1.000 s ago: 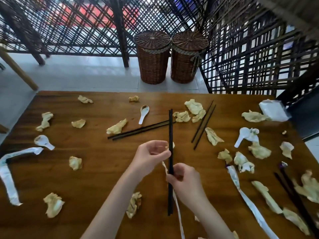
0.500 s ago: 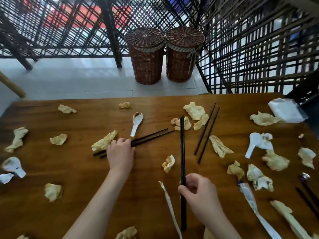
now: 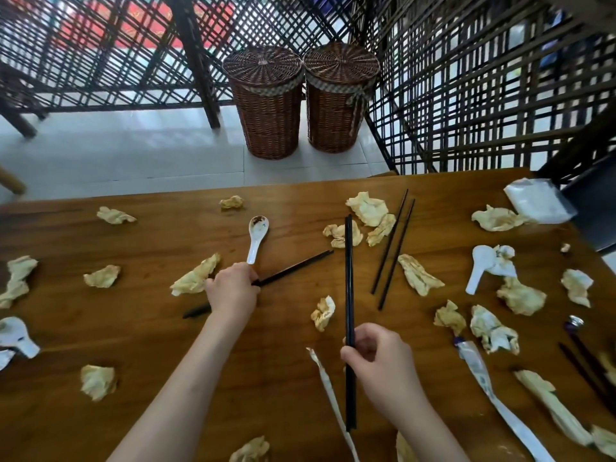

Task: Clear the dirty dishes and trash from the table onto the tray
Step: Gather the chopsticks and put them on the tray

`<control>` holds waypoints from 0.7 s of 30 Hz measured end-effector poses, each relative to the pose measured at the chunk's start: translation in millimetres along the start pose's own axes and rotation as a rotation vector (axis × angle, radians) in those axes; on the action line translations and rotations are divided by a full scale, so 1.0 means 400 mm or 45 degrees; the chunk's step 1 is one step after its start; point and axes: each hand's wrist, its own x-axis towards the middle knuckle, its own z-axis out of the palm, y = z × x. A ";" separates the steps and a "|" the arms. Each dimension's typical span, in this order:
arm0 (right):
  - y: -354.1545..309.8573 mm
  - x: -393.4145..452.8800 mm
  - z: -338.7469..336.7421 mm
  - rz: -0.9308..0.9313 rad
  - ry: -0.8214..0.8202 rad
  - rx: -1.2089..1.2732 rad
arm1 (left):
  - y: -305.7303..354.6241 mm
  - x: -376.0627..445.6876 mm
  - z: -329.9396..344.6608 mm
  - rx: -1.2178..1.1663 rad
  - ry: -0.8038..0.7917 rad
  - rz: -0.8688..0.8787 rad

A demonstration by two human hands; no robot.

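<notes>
Worktop: a brown wooden worktop [image 3: 133, 331] with a glossy grain, strewn with crumpled napkins, spoons, chopsticks and paper chopstick sleeves.
Room: pale tiled floor beyond the far edge; two lidded wicker baskets [image 3: 266, 101] stand side by side against a dark lattice screen [image 3: 466, 95].
Left hand: the left hand [image 3: 233, 288] is curled over a slanting pair of black chopsticks [image 3: 293, 270] lying on the wood; the ends stick out on both sides of the hand. Whether they are lifted is hard to tell.
Right hand: the right hand [image 3: 380, 358] pinches an upright pair of black chopsticks [image 3: 349, 278] near their lower third, tips pointing away.
Spoon: a white ceramic spoon [image 3: 257, 236] with brown residue in its bowl lies just beyond the left hand.
Napkins: yellowish stained wads; one [image 3: 196, 276] lies just beside the left hand, a small one [image 3: 322, 312] between the two hands.
Other chopsticks: a third pair [image 3: 393, 248] lies loose, right of the held pair.
Sleeve: a white paper sleeve [image 3: 328, 391] lies near the right hand.
</notes>
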 end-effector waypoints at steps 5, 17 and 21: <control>-0.005 -0.001 0.001 -0.006 0.012 0.018 | 0.009 -0.007 -0.005 0.082 -0.023 0.013; -0.029 -0.045 -0.062 0.039 0.147 0.136 | 0.122 -0.187 -0.116 -1.259 -0.427 -0.080; -0.023 -0.074 -0.120 0.036 0.177 0.186 | 0.179 -0.264 -0.114 -1.430 -0.775 -0.125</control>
